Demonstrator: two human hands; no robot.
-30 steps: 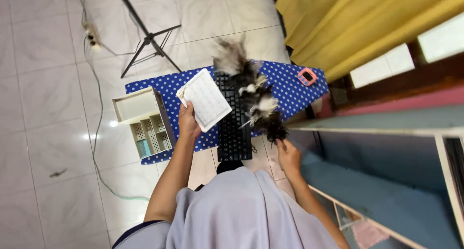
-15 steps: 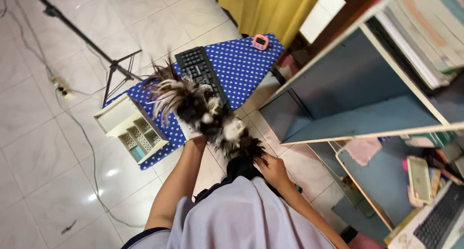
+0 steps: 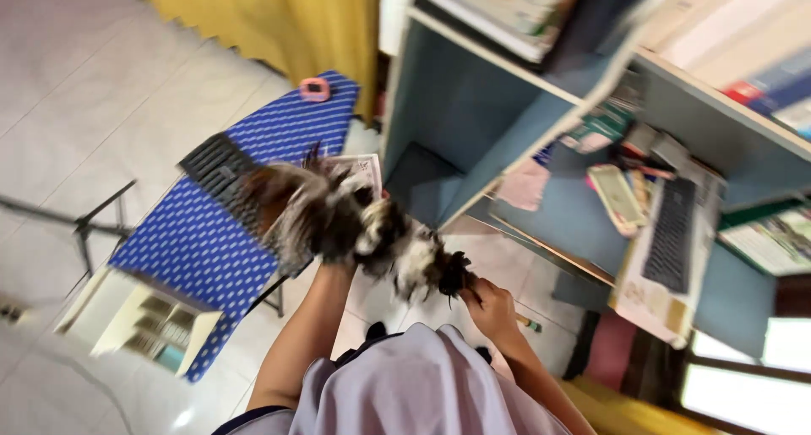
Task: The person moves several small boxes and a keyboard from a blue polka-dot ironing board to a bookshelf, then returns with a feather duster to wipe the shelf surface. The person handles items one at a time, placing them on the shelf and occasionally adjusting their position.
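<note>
Over the blue dotted table [image 3: 190, 241] the person holds a feather duster [image 3: 338, 220] out in front of the body. Its dark handle end sits in the right hand [image 3: 490, 308], whose fingers are curled tightly round it, so the grip is at the very tail of the duster and the whole bushy head of brown, black and white feathers stretches away to the left and slightly upward from that fist. The feathers are blurred.

Beneath the feathers the left forearm rises to the left hand [image 3: 338, 262], which is mostly hidden by the duster; it seems to be carrying a flat white board [image 3: 363, 169], whose corner pokes out above the feathers, but I cannot tell how the fingers close on it.

On the table a black keyboard [image 3: 215, 165] lies partly under the feather tips, and a small pink gadget [image 3: 314, 89] sits at the far end near the yellow curtain [image 3: 279, 21]. A cream organiser box [image 3: 139, 321] with small compartments stands at the near end of the table. To the right is a blue shelf unit [image 3: 473, 106], with a second keyboard [image 3: 672, 232] on a lower ledge.
</note>
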